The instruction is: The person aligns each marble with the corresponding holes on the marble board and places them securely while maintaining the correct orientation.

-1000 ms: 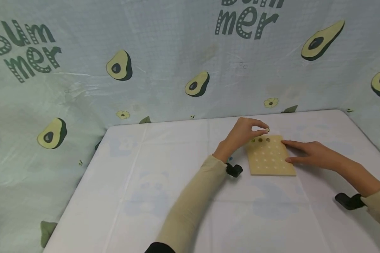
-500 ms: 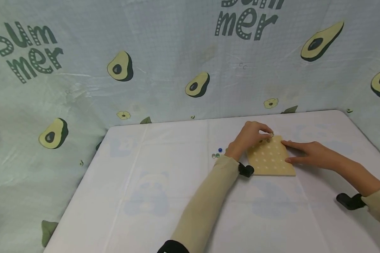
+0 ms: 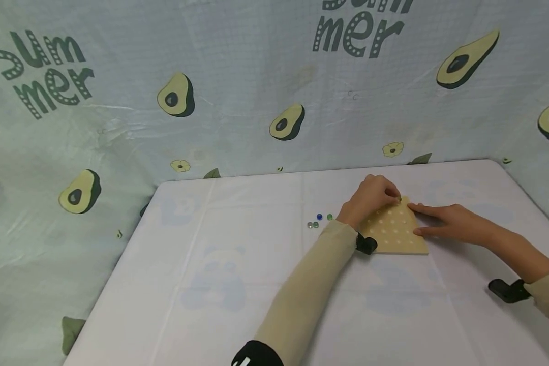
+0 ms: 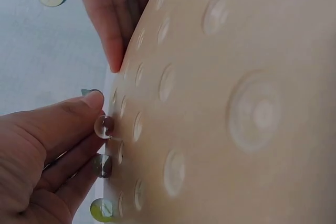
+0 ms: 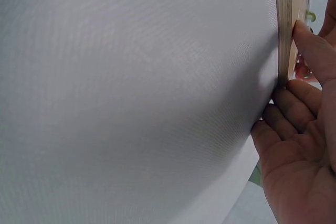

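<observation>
A pale wooden board (image 3: 395,231) with rows of round hollows lies on the table. My left hand (image 3: 370,198) reaches over its far edge and pinches a small glass marble (image 3: 399,199) at the far right corner; fingers mostly hide it. In the left wrist view, a clear marble (image 4: 104,126), a dark marble (image 4: 103,166) and a yellow-green marble (image 4: 102,210) sit in the row beside the left fingers. My right hand (image 3: 457,222) rests against the board's right side, thumb on the edge and fingers by the far corner, extended rather than wrapped around it.
Left of the board lie several loose marbles, among them a blue marble (image 3: 319,216) and a green marble (image 3: 330,216). The white-covered table (image 3: 238,244) meets an avocado-print sheet (image 3: 229,101) at its far edge.
My left hand has moved right and down with the marble, from above the board's far edge to its far right corner. Loose marbles have come into view behind the sleeve. The right hand stays put.
</observation>
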The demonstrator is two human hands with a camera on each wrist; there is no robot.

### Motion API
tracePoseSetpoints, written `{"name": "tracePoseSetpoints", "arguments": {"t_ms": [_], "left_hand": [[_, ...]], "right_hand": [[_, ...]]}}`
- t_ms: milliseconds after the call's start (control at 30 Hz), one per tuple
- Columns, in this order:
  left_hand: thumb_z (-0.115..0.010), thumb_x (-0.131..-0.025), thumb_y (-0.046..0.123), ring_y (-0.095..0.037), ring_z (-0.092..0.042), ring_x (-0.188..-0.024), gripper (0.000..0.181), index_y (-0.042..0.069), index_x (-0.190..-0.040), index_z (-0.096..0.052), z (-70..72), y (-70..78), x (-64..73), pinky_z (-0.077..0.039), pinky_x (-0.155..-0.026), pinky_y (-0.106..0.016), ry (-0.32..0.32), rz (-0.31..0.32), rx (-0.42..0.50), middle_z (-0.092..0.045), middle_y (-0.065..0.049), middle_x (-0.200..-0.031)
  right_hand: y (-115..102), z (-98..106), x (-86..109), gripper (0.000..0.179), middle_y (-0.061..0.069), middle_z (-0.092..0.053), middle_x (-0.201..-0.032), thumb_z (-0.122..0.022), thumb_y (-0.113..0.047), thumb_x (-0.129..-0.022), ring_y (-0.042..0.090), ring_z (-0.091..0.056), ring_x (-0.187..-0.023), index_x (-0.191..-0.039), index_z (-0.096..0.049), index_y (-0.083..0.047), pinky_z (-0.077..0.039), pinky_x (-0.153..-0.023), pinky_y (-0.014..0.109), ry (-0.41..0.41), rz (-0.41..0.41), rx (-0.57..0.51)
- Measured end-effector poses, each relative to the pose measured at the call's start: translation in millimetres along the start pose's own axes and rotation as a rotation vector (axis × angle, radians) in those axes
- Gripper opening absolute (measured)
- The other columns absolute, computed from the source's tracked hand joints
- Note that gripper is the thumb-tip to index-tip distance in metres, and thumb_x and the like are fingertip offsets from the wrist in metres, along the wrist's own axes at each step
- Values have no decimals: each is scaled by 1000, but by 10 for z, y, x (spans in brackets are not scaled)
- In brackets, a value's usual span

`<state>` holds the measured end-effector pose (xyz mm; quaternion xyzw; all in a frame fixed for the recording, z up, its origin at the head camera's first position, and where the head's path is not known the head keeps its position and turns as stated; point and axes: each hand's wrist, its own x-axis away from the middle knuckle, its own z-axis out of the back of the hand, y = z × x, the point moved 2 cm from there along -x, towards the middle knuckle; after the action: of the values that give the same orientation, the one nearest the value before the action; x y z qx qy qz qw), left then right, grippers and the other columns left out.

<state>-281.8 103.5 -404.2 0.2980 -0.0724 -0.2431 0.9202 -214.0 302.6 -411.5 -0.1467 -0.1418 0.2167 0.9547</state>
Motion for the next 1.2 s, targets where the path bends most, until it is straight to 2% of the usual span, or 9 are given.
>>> {"name": "tracePoseSetpoints", "arguments": {"t_ms": [333, 567, 767, 933, 1067, 1200], "left_hand": [[-77, -93, 29, 3, -56, -95, 12, 28, -103, -83, -67, 88, -2, -45, -77, -11, -11, 83, -79, -72, 19, -101], [-77, -93, 26, 3, -60, -89, 11, 26, -102, -83, -62, 130, 12, -46, -73, -10, -10, 56, -142, -73, 17, -99], [-78, -92, 28, 4, -60, -90, 12, 27, -103, -83, -65, 131, 9, -46, -74, -10, -13, 82, -134, -72, 18, -100], [-79, -91, 28, 4, -60, -90, 14, 26, -105, -82, -59, 118, -8, -46, -75, -11, -58, 98, -110, -73, 18, -101], [-78, -92, 27, 2, -60, -95, 21, 23, -113, -80, 0, 98, 18, -47, -79, -11, -119, 70, -91, -72, 16, -108], [-74, -96, 30, 0, -60, -108, 29, 23, -123, -76, 160, 68, 73, -47, -86, -12, -125, 65, -112, -69, 14, -120]], "right_hand": [[12, -5, 4, 82, 33, -42, -149, -68, -53, -94, 53, -54, -123, -152, -43, -1, -52, -86, 55, 1, 3, 1], [9, -10, 7, 82, 32, -43, -149, -68, -53, -94, 51, -56, -121, -153, -43, -2, -52, -85, 52, 4, 0, -6], [-4, -5, 9, 82, 32, -43, -148, -69, -52, -93, 51, -56, -121, -152, -44, -1, -52, -85, 53, 5, 7, -1], [-5, -7, 5, 82, 32, -43, -148, -69, -52, -93, 53, -55, -122, -152, -44, -2, -51, -87, 56, 8, 7, 3], [0, -14, -3, 83, 33, -43, -148, -69, -53, -93, 55, -52, -125, -152, -44, -2, -51, -89, 59, 6, -3, 5], [13, -7, -3, 83, 32, -43, -148, -69, -54, -92, 55, -50, -127, -152, -44, -2, -49, -91, 62, 5, 0, 7]]}}
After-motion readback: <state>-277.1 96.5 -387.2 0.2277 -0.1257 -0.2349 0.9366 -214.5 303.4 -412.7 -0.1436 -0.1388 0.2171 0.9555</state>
